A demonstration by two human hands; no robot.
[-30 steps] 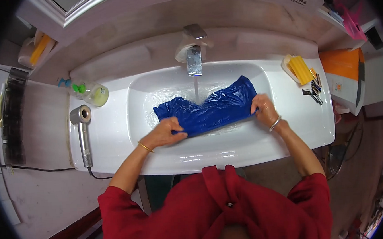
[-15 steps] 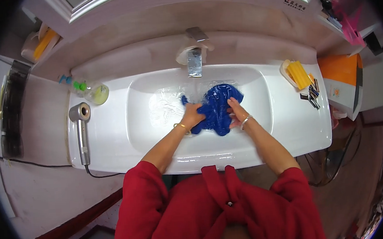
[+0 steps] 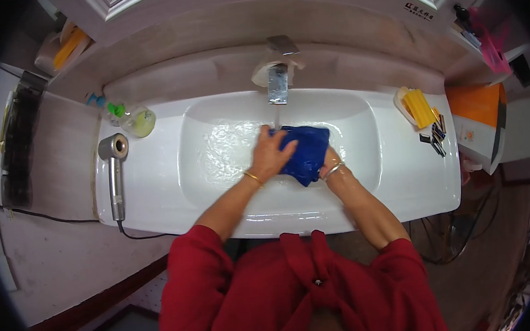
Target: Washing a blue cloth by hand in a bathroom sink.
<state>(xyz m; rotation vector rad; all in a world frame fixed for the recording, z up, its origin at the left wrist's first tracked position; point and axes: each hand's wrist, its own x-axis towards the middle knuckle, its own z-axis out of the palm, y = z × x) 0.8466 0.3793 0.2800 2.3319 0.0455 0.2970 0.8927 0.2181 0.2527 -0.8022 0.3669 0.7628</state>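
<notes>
A wet, dark blue cloth point(image 3: 306, 153) is spread between my hands, under the faucet and over the white washbasin point(image 3: 354, 128). My left hand point(image 3: 268, 154) grips its left edge, the thumb lying across the top of the fabric and the fingers near the falling water. On the right side, my right hand point(image 3: 331, 161) holds the cloth from beneath, and most of its fingers are hidden by the fabric. Water streams from the square metal faucet point(image 3: 277, 84) by the cloth's upper left corner. Rippling water covers the basin's bottom left of the cloth.
On the left rim lie a grey hair dryer point(image 3: 116, 176) with a black cord and a clear pump bottle point(image 3: 139, 122). The right rim holds a yellow ridged bar point(image 3: 421, 108) in a dish and several small dark items point(image 3: 437, 135). An orange-and-white box point(image 3: 476, 111) stands beyond.
The bunched cloth is now flatter and stretched between my hands. My left hand has moved up its left edge, and my right hand has gone from its right side to underneath.
</notes>
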